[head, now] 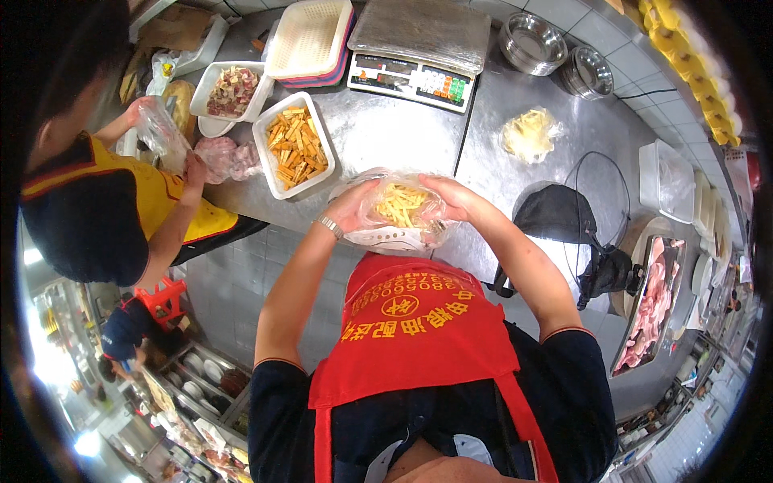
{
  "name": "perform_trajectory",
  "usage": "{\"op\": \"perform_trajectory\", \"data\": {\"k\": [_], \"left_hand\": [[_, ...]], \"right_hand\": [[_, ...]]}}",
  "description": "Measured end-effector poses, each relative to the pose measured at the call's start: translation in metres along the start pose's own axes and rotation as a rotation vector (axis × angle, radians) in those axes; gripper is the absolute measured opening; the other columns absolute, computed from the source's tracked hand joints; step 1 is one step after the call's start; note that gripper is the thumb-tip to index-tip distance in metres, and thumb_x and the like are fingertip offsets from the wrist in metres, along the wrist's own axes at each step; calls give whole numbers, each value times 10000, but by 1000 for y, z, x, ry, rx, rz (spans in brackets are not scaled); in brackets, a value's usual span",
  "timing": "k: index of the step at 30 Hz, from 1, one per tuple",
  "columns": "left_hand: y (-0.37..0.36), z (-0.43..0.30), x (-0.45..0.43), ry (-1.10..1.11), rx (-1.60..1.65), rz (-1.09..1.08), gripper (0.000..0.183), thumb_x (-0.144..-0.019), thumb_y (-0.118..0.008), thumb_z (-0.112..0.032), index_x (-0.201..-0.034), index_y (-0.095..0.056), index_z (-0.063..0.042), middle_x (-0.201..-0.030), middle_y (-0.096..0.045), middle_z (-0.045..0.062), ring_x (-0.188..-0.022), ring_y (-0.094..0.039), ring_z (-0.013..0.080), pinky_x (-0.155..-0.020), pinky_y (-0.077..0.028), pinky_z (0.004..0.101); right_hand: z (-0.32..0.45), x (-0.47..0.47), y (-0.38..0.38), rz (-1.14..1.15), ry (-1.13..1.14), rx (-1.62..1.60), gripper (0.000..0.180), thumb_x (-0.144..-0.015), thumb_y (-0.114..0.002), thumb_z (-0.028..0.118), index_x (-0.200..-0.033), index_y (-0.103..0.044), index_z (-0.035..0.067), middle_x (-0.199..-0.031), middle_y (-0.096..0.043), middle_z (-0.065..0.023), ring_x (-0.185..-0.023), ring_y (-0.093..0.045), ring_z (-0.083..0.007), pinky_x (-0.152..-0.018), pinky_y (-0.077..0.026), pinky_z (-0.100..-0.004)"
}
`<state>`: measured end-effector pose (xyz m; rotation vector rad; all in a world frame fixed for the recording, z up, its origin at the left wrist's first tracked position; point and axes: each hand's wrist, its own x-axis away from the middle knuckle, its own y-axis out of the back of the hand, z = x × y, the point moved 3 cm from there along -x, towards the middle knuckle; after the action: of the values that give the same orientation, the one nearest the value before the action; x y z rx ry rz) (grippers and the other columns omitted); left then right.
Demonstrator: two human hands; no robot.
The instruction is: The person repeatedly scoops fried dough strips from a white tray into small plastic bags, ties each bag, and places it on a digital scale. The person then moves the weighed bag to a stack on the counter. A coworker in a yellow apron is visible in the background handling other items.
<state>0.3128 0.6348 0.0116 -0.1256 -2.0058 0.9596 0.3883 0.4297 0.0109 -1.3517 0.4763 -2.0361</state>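
Observation:
My left hand (350, 208) and my right hand (447, 196) grip opposite sides of a clear plastic bag (368, 220), thumbs towards its mouth. Pale yellow cut strips (400, 204) show inside. Just below the strips, close to my apron, is a white band with holes (389, 236); whether it is a basket rim or part of the bag I cannot tell. Left of my left hand stands a white plastic tub (329, 160) of orange-brown strips (296, 145). A second clear bag of pale yellow pieces (530, 136) lies on the steel table beyond my right hand.
A co-worker (121, 199) at the left handles a clear bag (162, 136). A digital scale (416, 81), stacked baskets (311, 36) and steel bowls (531, 42) line the back. Rightward are a black bag (549, 211) with a cable and a tray of raw meat (649, 308).

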Motion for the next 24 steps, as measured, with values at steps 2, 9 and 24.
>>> {"op": "perform_trajectory", "data": {"k": [2,9,24], "left_hand": [[-19,-7,18,-51,-171,-68,427,-848,-599,-91,-1256,-502,-7,-1212,-580,133,-1094,-575,221,-847,-537,386],[-11,-23,34,-340,-1649,-519,346,-832,-536,-55,-1175,-533,-11,-1022,-621,212,-946,-600,339,-803,-482,411],[-120,-110,98,-742,-1497,-577,205,-936,-509,-227,-900,-578,-38,-698,-597,174,-598,-572,314,-549,-426,405]], "right_hand": [[-1,10,6,-74,116,326,371,-894,-538,141,-1234,-529,-8,-1131,-623,-144,-980,-645,-247,-727,-571,-349],[34,46,-17,-416,355,1277,290,-815,-496,38,-1063,-628,-36,-943,-656,-235,-897,-647,-355,-816,-504,-406],[122,133,-49,-472,628,971,178,-911,-529,145,-942,-648,17,-681,-605,-51,-548,-536,-103,-519,-432,-255]]}}
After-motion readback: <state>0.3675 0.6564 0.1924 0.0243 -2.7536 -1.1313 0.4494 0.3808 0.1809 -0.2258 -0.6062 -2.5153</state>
